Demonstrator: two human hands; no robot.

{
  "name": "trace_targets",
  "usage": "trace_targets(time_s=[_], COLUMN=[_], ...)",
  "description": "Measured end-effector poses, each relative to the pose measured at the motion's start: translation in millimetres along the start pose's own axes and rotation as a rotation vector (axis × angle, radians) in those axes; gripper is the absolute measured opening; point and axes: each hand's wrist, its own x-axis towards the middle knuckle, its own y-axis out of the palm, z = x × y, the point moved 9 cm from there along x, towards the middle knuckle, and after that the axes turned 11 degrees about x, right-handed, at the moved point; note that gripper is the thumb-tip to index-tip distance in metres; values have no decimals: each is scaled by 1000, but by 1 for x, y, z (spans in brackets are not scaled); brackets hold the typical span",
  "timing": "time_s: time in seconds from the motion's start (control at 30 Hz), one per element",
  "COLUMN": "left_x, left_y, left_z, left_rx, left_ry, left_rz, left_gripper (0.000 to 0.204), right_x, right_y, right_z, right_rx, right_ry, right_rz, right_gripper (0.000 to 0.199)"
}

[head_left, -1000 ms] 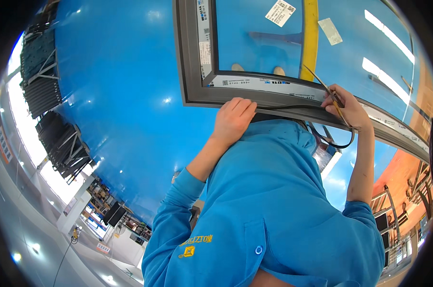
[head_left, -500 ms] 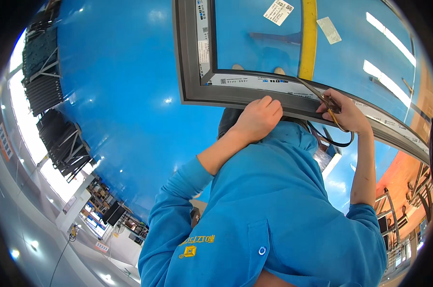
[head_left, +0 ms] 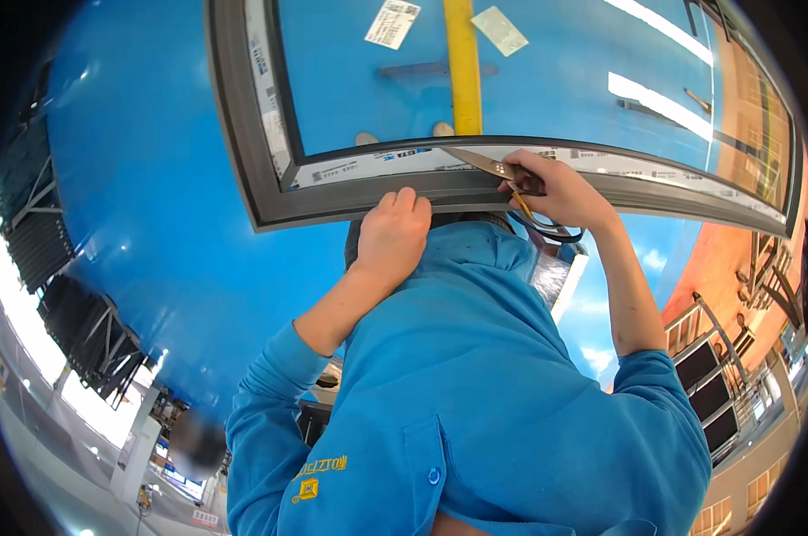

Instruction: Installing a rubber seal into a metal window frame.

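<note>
A grey window frame with a glass pane lies before me, its near edge close to my waist. Printed protective film runs along its inner face. My left hand is closed at the near edge, fingers curled over the frame; its fingertips are partly hidden. In my right hand is a pair of scissors, the blades pointing left along the film beside the glass. Beneath the right hand hangs a dark loop; whether it belongs to the scissors' handles I cannot tell.
A yellow bar shows at the glass, between two paper labels. Stacks of dark profiles stand at the left on the blue floor. Metal racks stand at the right.
My view has turned, so the frame and both hands appear further left. The scissors' blades now lie flatter along the film. Both hands keep their grip.
</note>
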Motion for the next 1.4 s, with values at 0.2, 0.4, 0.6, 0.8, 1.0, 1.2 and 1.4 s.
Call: trace_targets(time_s=[0.2, 0.4, 0.6, 0.8, 1.0, 1.2, 1.4], left_x=[14, 27, 24, 33, 3, -54, -104], left_y=[-21, -6, -5, -1, -12, -16, -21], left_z=[-31, -64, -70, -71, -21, 66, 152], left_rx=[-91, -88, -15, -76, -22, 75, 226], left_ry=[109, 260, 263, 254, 95, -39, -77], left_rz=[-91, -72, -49, -113, -88, -53, 29], left_gripper=[25, 27, 13, 5, 8, 14, 15], right_x=[-12, -14, -9, -5, 1, 12, 16], right_y=[8, 0, 5, -10, -16, -5, -2], right_z=[14, 0, -6, -1, 2, 3, 21], right_rx=[-184, -122, -56, 119, -23, -92, -146], right_ry=[-138, -199, -90, 93, 47, 108, 59], right_rz=[-90, -189, -101, -155, -225, -248, -307], right_gripper=[41, 45, 45, 48, 45, 48, 46])
